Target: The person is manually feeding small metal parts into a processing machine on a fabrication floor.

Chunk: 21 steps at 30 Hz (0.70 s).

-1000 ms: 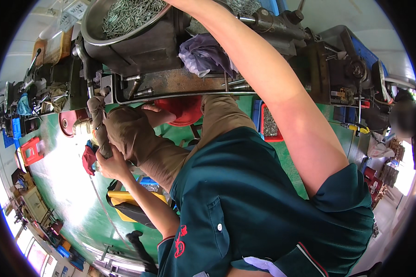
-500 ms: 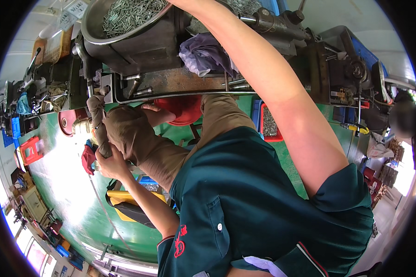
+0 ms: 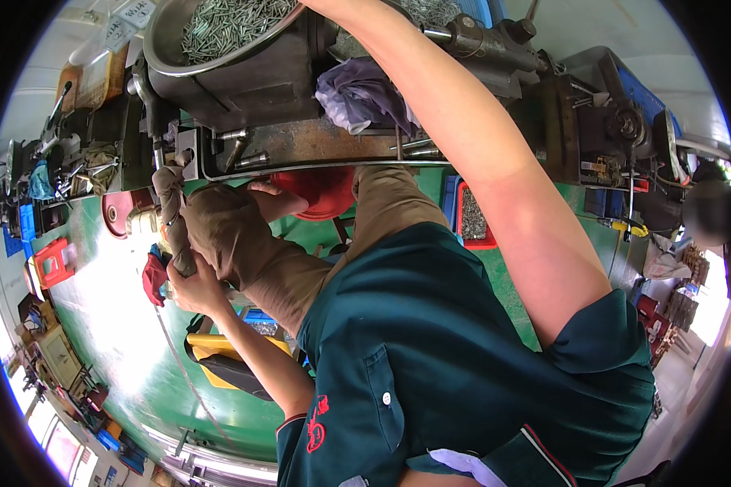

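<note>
- Green floor (image 3: 240, 414) below, a bright white glare washing over its left part.
- Now to the cloth-wrapped handle (image 3: 175, 227): it sits left of the bent knee, at the lower end of a metal lever (image 3: 149, 109).
- And the left hand (image 3: 196, 288) has it, fingers (image 3: 179, 294) curled around the handle's lower end!
- Just beside that hand, a red cloth (image 3: 153, 280); tan trousers (image 3: 219, 231) to its right.
- Up goes the right arm (image 3: 455, 109), stretching past the top edge; its hand is out of view, so I cannot tell how those fingers stand.
- Left of that arm, a metal bowl (image 3: 162, 65) full of slim metal pins (image 3: 235, 28).
- Below and right of the bowl, a crumpled purple cloth (image 3: 357, 93) hangs over a rust-brown tray (image 3: 313, 144).
- Farther right, low down, a red bin (image 3: 489, 243) of small metal pieces (image 3: 473, 213).
</note>
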Each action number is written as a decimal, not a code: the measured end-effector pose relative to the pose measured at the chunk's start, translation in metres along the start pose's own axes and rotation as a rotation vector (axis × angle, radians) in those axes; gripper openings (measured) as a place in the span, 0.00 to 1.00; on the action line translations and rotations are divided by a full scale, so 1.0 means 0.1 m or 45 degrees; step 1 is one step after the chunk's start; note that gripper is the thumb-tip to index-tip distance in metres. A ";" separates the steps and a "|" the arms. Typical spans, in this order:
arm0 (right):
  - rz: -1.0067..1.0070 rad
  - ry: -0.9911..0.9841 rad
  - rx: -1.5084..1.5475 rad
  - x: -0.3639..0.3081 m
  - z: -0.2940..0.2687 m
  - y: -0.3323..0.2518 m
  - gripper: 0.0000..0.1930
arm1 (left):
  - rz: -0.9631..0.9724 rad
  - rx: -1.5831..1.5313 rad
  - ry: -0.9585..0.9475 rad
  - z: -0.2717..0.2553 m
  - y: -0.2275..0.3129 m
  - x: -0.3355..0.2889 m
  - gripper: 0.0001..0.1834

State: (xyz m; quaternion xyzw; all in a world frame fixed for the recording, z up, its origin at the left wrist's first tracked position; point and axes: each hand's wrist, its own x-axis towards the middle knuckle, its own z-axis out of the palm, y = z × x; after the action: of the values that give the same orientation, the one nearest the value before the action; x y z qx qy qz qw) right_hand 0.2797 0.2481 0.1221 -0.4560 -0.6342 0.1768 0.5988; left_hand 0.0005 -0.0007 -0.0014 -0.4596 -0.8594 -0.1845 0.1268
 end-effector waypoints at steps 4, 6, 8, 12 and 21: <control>0.013 0.004 0.030 0.00 -0.01 -0.02 0.14 | 0.006 0.002 -0.002 -0.01 0.01 0.00 0.19; 0.039 -0.011 0.040 0.00 0.00 -0.01 0.14 | 0.002 -0.002 -0.009 -0.01 0.02 0.00 0.19; -0.062 0.059 -0.001 0.01 0.00 0.02 0.14 | 0.004 0.011 -0.012 -0.01 0.03 0.00 0.19; -0.017 0.017 0.016 0.01 0.01 0.02 0.14 | -0.011 0.019 -0.016 -0.01 0.02 0.00 0.19; 0.052 -0.023 0.077 -0.03 -0.01 -0.01 0.14 | -0.009 0.027 -0.026 0.00 0.00 -0.02 0.19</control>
State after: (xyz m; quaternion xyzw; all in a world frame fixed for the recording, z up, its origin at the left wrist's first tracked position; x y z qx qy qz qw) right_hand 0.2799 0.2449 0.1215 -0.4490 -0.6245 0.2123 0.6028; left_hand 0.0012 -0.0020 -0.0020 -0.4572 -0.8641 -0.1710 0.1225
